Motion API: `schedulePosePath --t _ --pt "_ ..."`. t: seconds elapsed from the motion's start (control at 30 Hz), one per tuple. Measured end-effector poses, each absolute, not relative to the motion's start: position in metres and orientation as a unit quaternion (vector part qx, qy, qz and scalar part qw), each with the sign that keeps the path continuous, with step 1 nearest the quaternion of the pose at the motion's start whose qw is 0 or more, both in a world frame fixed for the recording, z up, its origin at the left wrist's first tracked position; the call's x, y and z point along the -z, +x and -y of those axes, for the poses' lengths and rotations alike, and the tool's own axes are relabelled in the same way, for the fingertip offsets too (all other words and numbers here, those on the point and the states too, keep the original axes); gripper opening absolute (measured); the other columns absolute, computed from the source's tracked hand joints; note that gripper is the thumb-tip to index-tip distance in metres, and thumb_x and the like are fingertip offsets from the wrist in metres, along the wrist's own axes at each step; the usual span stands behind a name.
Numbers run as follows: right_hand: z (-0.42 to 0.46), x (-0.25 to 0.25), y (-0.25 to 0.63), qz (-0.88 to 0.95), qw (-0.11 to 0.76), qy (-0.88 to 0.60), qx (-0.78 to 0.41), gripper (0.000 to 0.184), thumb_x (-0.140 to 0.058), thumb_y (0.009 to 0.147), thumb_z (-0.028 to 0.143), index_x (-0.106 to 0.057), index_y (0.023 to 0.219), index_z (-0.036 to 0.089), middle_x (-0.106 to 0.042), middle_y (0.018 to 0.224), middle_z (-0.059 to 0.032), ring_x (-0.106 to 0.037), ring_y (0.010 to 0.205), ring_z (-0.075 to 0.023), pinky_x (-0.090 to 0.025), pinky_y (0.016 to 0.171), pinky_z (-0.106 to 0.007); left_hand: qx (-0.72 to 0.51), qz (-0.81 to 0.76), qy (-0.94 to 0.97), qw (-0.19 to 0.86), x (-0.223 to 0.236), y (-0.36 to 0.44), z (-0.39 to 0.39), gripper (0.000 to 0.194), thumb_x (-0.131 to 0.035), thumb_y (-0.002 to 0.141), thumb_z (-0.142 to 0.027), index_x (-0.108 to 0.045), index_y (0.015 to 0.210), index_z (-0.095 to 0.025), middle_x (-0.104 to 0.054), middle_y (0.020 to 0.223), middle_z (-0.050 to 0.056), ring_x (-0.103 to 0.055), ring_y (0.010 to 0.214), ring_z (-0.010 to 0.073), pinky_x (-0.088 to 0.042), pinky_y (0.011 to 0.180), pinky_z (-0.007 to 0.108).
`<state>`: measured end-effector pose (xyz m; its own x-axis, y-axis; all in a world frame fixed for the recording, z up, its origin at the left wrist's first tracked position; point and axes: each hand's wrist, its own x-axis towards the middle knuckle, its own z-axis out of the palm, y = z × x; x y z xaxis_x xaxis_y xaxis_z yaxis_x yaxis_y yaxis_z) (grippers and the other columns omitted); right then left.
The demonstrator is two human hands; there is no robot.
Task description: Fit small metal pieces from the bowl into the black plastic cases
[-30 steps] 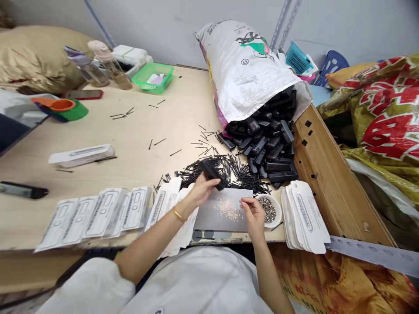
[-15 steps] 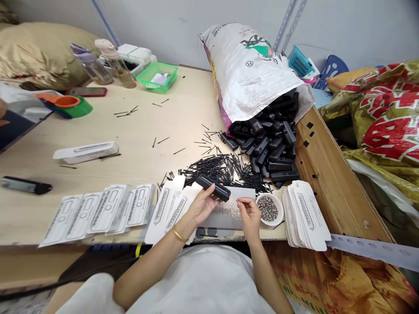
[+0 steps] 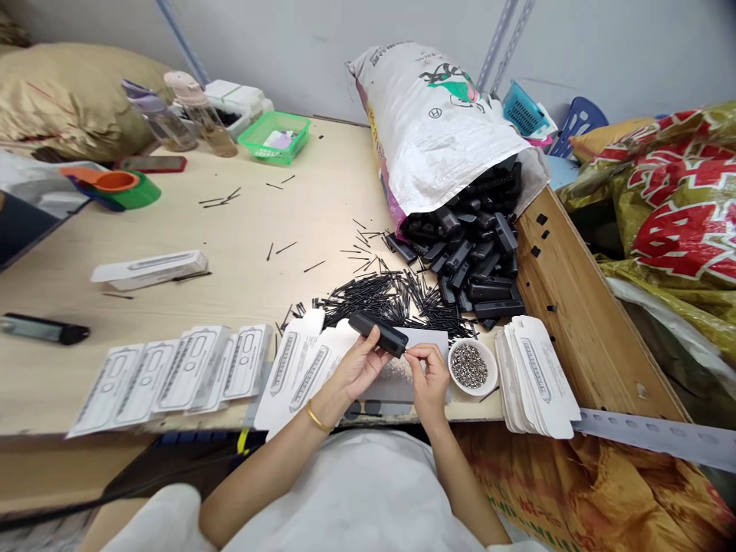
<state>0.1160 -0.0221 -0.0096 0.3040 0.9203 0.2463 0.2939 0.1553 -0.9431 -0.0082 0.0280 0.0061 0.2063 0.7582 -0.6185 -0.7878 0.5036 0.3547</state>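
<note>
There's the case in your left hand, your right hand at its right end. Further right, small parts in the bowl, then the carton stack. Beyond your hands, the rod heap; behind, rightward, the sack. Packs line your left.

The left hand holds a black case, right hand at its end.

Your head camera looks forward and down on the table from close by, with your left hand and right hand below center and the wall across the top.
</note>
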Motion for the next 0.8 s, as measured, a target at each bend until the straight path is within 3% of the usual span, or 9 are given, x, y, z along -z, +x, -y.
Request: schedulePosePath --t 0.3,0.43,0.57,0.8 --pt "0.021 0.014 0.111 0.553 0.58 -0.562 -0.207 0.01 -0.055 0.088 0.02 -0.061 0.08 0.019 -0.061 0.077 -0.0014 -0.058 0.075 -0.0136 -0.047 0.069 -0.026 -0.502 -0.379 -0.017 0.777 -0.006 -0.003 -0.023 0.014 -0.069 0.078 -0.016 -0.058 0.087 -0.015 -0.067 0.084 0.003 -0.064 0.078 0.0123 -0.056 0.076 0.026" --pt "0.025 0.018 0.108 0.519 0.608 -0.538 -0.267 0.004 -0.057 0.087 0.02 -0.06 0.084 0.019 -0.059 0.08 -0.0013 -0.058 0.078 -0.0131 -0.047 0.07 -0.026 -0.493 -0.36 -0.006 0.792 -0.003 -0.006 -0.021 0.026 -0.078 0.07 -0.022 -0.06 0.088 -0.016 -0.067 0.087 0.001 -0.064 0.08 0.0115 -0.053 0.078 0.025" --pt "0.032 0.026 0.123 0.469 0.628 -0.497 -0.372 0.023 -0.065 0.079 0.024 -0.058 0.101 0.02 -0.059 0.087 -0.0023 -0.057 0.074 -0.0126 -0.049 0.069 -0.027 -0.468 -0.272 0.16 0.825 0.0 -0.025 -0.02 0.047 -0.087 0.055 -0.026 -0.062 0.094 -0.02 -0.067 0.097 0.002 -0.062 0.1 0.0168 -0.045 0.097 0.031" --pt "0.037 0.03 0.151 0.384 0.632 -0.573 -0.353 0.02 -0.068 0.077 0.029 -0.059 0.09 0.018 -0.059 0.08 -0.0015 -0.057 0.075 -0.0132 -0.048 0.071 -0.028 -0.446 -0.163 0.501 0.724 0.01 -0.049 -0.025 0.029 -0.076 0.07 -0.016 -0.062 0.095 -0.021 -0.062 0.107 0.006 -0.053 0.116 0.0216 -0.038 0.105 0.045"
